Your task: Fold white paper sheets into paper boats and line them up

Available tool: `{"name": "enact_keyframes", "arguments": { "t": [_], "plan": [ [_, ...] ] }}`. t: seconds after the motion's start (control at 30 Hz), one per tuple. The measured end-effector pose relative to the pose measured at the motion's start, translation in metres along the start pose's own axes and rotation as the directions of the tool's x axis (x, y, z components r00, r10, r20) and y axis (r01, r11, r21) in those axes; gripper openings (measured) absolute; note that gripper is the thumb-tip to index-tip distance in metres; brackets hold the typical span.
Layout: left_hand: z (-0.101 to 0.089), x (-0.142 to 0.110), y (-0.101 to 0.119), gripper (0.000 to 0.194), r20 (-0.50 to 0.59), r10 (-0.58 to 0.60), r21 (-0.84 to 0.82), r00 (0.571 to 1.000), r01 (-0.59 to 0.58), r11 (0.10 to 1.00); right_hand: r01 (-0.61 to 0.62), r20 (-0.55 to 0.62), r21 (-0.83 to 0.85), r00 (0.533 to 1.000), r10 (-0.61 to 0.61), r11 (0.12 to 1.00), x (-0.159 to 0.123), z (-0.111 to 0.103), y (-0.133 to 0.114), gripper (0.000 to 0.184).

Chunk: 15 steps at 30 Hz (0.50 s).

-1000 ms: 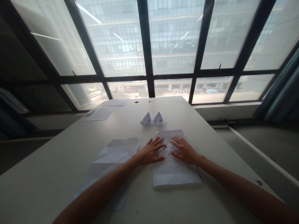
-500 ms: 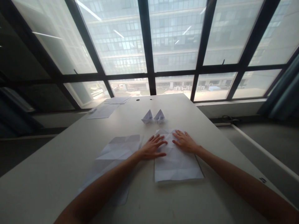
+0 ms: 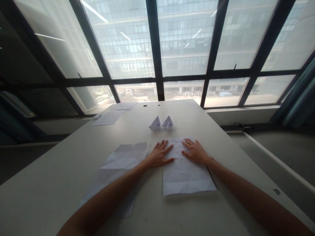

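Observation:
A creased white sheet of paper [image 3: 187,178] lies on the table before me, its near edge lifted slightly. My left hand [image 3: 159,155] rests on its upper left side with the fingers spread. On the upper right part, my right hand [image 3: 195,151] lies flat, fingers also apart. Another creased sheet [image 3: 123,159] is to the left, partly hidden beneath my left forearm. Beyond my hands stand two folded paper boats, the left one [image 3: 156,124] and the right one [image 3: 168,124], side by side.
Several flat white sheets [image 3: 108,116] lie at the far left of the white table [image 3: 56,177]. Two small dark holes show near its far edge. Tall windows [image 3: 182,39] rise behind it, and a small dark mark [image 3: 276,191] is near the right edge.
My left hand has slid slightly outward to the left on the sheet, uncovering more of its middle. My right hand stays nearly in place, and the sheet's near edge sits slightly closer to me.

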<state>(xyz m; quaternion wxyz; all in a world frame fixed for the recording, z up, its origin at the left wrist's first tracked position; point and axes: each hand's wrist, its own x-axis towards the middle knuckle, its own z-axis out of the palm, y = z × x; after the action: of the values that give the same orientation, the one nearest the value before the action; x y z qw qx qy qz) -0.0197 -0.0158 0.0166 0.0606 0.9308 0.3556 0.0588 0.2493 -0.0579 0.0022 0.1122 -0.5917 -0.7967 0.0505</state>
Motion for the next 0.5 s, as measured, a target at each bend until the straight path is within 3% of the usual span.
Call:
{"name": "enact_keyframes", "arguments": {
  "t": [0.5],
  "plan": [
    [-0.0017, -0.0007, -0.0005, 0.082, -0.005, 0.06, -0.003, 0.998, -0.06, 0.998, -0.017, 0.007, 0.019, 1.0, 0.017, 1.0, 0.0, -0.0014, -0.0023, 0.064]
  ]
}}
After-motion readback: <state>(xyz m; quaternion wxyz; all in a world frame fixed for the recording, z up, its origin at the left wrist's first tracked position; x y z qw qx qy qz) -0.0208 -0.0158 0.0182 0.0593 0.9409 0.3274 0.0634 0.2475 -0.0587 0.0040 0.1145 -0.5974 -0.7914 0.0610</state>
